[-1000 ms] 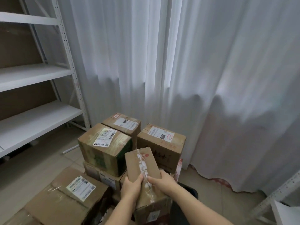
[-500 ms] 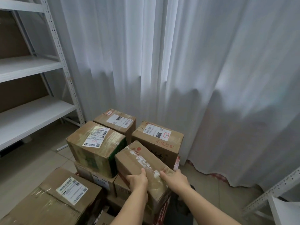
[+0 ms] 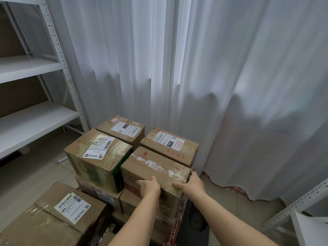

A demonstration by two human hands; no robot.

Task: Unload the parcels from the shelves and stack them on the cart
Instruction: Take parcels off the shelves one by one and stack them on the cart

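Parcel in hand: brown carton (image 3: 156, 166) with torn white tape along its top, lying flat on the top layer of the stack, at the near right corner.
Left hand (image 3: 150, 188): my fingers lie curled over the carton's near edge, thumb on its top face; I grip it at the left of that edge.
Right hand (image 3: 190, 182): I hold the carton's near right corner, thumb pressed on top, fingers wrapped round the right side and mostly hidden.
Position relative to hands: carton lies directly ahead of both hands, between them and the curtain (image 3: 213, 77); both forearms reach forward to it.
Left neighbour: taller box with green print (image 3: 97, 158), bearing a white label, touching the carton's left side.
Far neighbours: labelled box with red characters (image 3: 170, 148) just behind the carton; another labelled box (image 3: 122, 129) to its left.
Lower layer: further cartons (image 3: 99, 190) beneath, carrying the top ones.
Near left: large taped box (image 3: 53, 215) with a shipping label.
Shelving: white shelves (image 3: 32, 121) at left, well apart from the stack.
Cart: hidden under the stack; I cannot tell its outline.
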